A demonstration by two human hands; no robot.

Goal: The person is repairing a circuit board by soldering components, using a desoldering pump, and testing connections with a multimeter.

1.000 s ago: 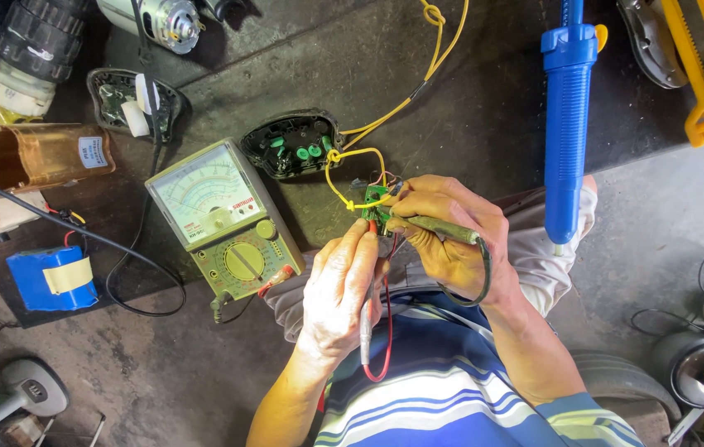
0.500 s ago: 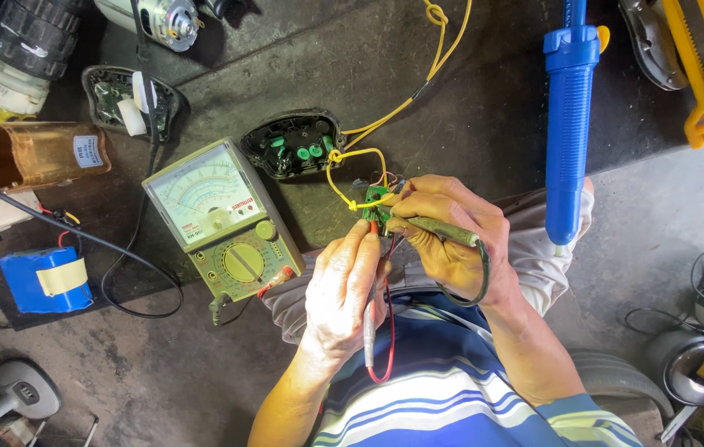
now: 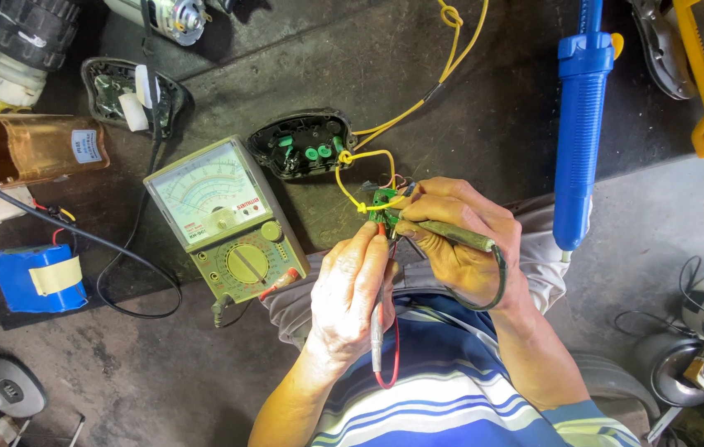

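Dark workbench [image 3: 484, 124]: black housing [image 3: 302, 146] holds green parts; hands probe circuit board [image 3: 383, 201].

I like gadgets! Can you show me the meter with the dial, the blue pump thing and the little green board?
Meter [image 3: 228, 223], head view, dial face.
Blue pump [image 3: 579, 141], head view, barrel.
Green board [image 3: 382, 201], head view, exposed middle.

A small green circuit board [image 3: 382, 201] tied into looping yellow wires [image 3: 368, 157] sits pinched at the fingertips, a red-leaded test probe [image 3: 379, 331] rising to it from below and a dark olive-handled probe [image 3: 451, 235] lying slantwise beside it.
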